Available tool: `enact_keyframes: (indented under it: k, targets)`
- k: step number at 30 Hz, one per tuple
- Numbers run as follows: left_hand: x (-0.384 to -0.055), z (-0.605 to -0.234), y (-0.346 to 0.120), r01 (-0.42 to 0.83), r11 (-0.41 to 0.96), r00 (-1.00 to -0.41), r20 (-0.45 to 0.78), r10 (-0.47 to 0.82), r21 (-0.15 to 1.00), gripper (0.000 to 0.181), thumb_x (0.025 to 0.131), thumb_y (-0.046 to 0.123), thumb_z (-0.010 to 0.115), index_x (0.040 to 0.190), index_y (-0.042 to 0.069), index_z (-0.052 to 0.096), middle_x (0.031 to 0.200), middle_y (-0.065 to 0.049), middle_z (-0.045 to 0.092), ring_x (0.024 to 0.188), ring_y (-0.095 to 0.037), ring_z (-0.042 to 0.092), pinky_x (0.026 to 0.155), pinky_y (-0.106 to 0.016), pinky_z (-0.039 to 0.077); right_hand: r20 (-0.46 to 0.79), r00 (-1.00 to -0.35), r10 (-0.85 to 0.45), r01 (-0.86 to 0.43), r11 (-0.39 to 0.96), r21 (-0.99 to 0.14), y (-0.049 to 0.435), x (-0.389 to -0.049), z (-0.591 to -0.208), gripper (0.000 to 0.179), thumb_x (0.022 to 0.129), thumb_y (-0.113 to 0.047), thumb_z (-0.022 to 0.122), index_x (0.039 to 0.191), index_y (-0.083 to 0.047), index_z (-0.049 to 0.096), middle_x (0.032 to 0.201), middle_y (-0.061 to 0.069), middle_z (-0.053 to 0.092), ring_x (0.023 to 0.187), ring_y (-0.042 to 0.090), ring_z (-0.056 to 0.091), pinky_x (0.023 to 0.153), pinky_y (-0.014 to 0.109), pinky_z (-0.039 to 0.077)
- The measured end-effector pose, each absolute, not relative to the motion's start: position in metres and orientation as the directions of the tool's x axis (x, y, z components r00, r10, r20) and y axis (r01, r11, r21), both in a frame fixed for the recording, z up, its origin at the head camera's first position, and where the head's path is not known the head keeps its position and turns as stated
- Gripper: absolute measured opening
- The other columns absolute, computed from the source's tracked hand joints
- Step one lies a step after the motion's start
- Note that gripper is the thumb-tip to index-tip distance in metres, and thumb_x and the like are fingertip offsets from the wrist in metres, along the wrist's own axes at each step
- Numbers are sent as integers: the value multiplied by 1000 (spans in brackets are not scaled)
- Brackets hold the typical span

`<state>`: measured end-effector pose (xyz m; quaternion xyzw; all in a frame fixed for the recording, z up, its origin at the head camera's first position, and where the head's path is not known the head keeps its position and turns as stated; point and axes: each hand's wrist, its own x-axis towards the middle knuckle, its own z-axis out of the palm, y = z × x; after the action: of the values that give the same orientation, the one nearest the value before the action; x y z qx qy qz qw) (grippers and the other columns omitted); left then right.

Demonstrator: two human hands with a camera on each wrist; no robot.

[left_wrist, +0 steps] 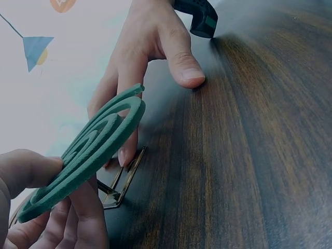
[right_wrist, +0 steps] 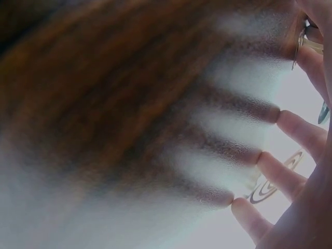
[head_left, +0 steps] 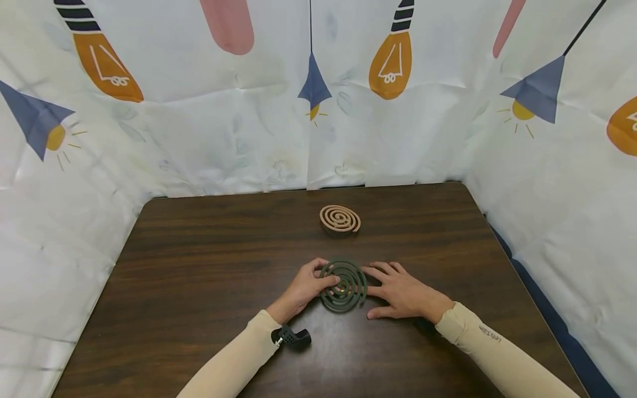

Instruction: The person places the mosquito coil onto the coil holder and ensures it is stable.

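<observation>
A green mosquito coil [head_left: 341, 309] is pinched at its left side by my left hand [head_left: 304, 288], thumb on top and fingers beneath. In the left wrist view the coil is tilted above the table. Beneath it lies a thin gold-coloured metal piece [left_wrist: 133, 175], partly hidden by the coil and fingers. My right hand [head_left: 410, 294] is spread out, palm down, just right of the coil. Its fingertips rest on the table, and one finger reaches the metal piece; whether it presses on it I cannot tell.
A tan mosquito coil [head_left: 340, 219] sits slightly raised on the brown wooden table [head_left: 209, 265], beyond the hands. White curtains [head_left: 239, 138] printed with lamps and bulbs hang around the table's back and sides. A black band [head_left: 294, 338] is on the left wrist.
</observation>
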<state>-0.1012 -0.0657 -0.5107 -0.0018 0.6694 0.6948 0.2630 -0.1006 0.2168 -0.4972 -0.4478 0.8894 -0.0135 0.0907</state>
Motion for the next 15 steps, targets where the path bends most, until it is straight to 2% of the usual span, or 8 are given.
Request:
enact_keyframes:
  k: [15]
  targets:
    - [-101, -512, -67, -331, 53, -867, -326, 378, 942, 41, 97, 16, 72, 129, -2, 53, 92, -7, 75, 73, -9, 72, 66, -23, 57, -143, -577, -804, -798, 592, -114, 216, -99, -496, 68, 96, -76, 44, 156, -45, 39, 167, 8, 35, 151, 37, 36, 111, 63, 41]
